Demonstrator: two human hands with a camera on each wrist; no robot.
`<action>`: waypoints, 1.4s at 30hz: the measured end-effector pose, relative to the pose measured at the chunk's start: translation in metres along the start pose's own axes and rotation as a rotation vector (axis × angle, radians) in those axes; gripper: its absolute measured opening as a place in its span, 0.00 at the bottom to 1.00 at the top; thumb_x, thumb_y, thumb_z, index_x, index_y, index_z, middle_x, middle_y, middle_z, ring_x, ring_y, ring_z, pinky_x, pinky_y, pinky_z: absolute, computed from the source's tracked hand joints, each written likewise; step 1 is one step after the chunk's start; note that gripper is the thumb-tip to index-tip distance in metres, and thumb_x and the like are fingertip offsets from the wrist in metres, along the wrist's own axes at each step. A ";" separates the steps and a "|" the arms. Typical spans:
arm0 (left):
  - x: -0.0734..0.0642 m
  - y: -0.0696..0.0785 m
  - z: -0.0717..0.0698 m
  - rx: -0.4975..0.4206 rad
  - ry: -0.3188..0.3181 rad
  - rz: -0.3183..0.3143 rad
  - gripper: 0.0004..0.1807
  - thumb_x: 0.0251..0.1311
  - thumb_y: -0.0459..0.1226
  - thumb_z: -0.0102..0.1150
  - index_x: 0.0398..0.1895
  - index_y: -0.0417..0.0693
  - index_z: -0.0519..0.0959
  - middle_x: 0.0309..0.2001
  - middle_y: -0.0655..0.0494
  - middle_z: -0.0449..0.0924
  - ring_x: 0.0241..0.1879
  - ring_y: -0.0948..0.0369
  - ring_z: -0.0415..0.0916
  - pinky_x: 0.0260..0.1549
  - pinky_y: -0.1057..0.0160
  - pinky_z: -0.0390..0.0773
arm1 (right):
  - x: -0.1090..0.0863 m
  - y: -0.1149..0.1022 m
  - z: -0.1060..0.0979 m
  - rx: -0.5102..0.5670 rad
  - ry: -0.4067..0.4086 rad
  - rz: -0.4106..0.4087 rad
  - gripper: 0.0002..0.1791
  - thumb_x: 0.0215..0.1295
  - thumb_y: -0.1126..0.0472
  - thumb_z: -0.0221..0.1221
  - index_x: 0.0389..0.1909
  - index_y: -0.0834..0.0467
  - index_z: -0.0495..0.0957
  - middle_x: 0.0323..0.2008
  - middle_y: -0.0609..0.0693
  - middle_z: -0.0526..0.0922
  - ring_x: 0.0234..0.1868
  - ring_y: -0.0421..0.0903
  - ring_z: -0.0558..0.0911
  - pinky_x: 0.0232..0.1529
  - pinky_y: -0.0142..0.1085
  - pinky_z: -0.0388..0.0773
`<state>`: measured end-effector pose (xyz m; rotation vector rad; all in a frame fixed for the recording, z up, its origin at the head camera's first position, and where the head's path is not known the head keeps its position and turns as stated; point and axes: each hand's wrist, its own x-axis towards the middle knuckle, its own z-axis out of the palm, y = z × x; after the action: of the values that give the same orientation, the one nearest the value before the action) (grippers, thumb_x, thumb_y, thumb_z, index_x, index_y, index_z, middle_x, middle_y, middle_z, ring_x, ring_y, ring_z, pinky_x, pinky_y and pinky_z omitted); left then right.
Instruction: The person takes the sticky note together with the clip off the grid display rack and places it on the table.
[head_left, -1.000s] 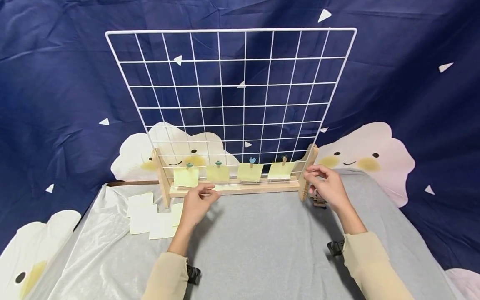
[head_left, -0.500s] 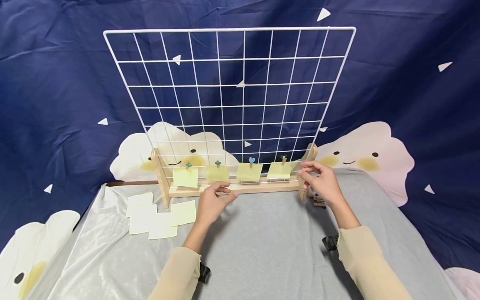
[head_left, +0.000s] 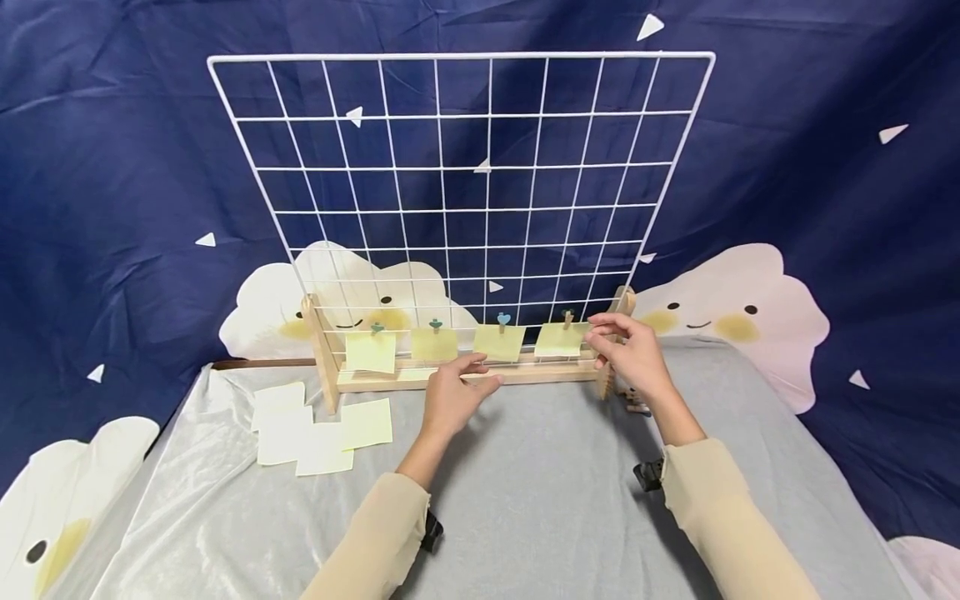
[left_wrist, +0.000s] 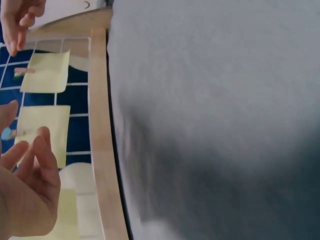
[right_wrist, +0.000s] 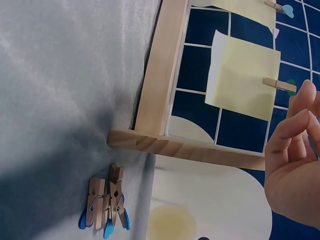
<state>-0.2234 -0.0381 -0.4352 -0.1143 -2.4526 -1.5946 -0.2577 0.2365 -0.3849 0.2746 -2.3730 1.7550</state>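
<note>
Further right than half a second ago, the left hand [head_left: 453, 396] hovers before the third note [head_left: 498, 342]; the right hand [head_left: 632, 354], slightly further left, is beside the fourth note [head_left: 558, 339]. Both hands have loosely bent fingers, holding nothing visible. Clothespins [right_wrist: 278, 84] hold these notes near the bottom edge of the wire grid [head_left: 465, 57]; loose notes [head_left: 324, 450] lie near the table's [head_left: 547, 500] far left corner.

Cloud-print curtain [head_left: 795, 167] and draped table [head_left: 555, 492] suggest a staged set.

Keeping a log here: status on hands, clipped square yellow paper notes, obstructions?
Bare left hand empty, before white wire grid. Right hand empty, near rightmost note. Four notes clipped low on grid. No obstruction visible.
</note>
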 end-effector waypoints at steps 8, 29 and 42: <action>0.011 0.005 0.015 0.022 0.013 0.026 0.25 0.53 0.44 0.76 0.54 0.45 0.85 0.42 0.53 0.89 0.38 0.57 0.86 0.39 0.57 0.80 | 0.006 0.004 0.003 -0.002 0.014 0.015 0.19 0.67 0.67 0.65 0.56 0.71 0.76 0.35 0.46 0.84 0.17 0.40 0.79 0.14 0.31 0.72; 0.030 0.029 0.049 0.085 -0.015 -0.008 0.23 0.55 0.43 0.75 0.55 0.49 0.85 0.44 0.58 0.89 0.45 0.56 0.85 0.42 0.57 0.81 | 0.015 -0.003 0.012 -0.045 -0.011 0.006 0.23 0.67 0.69 0.64 0.62 0.70 0.75 0.38 0.60 0.85 0.16 0.44 0.80 0.18 0.29 0.76; 0.036 0.039 0.069 0.132 0.024 -0.059 0.26 0.53 0.45 0.77 0.57 0.53 0.85 0.46 0.60 0.88 0.50 0.54 0.84 0.44 0.55 0.81 | 0.018 -0.006 0.020 -0.061 -0.021 -0.042 0.24 0.67 0.70 0.64 0.62 0.71 0.74 0.40 0.71 0.83 0.15 0.42 0.79 0.15 0.27 0.73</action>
<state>-0.2606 0.0390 -0.4199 -0.0017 -2.5567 -1.4419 -0.2742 0.2151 -0.3809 0.3336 -2.4123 1.6658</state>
